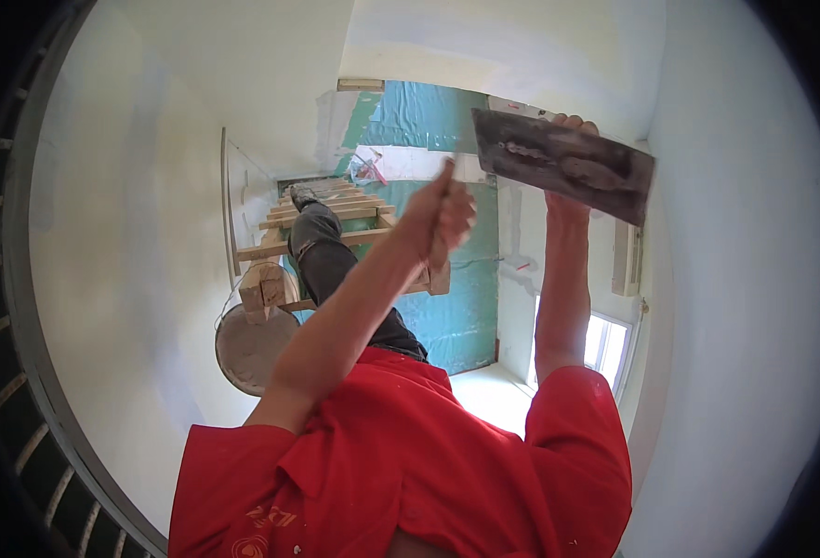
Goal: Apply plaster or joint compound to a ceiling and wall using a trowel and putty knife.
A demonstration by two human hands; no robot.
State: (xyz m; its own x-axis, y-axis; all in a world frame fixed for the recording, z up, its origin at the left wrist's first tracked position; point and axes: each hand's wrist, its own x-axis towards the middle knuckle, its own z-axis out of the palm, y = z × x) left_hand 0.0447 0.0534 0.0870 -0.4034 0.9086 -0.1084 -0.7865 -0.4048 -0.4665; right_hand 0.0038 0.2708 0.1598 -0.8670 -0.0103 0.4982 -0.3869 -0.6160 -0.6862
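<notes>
My left hand (443, 216) is closed around a small hand tool (446, 173) whose thin end sticks up above my fist; its blade is hard to make out. My right hand (570, 126) is raised higher and to the right, gripping a wide, dark rectangular trowel (563, 164) smeared with grey plaster. Only my fingertips show above the trowel's top edge. The two tools are close together but apart, with the small one just left of the trowel's lower left corner. Both arms reach out from my red shirt (401, 465).
Below me are a wooden ladder-like stand (331, 223), my leg in dark trousers (328, 265) and a round bucket of grey plaster (250, 349) at the left. White walls surround me, with a teal panel (466, 307) and a window (605, 344) at the right.
</notes>
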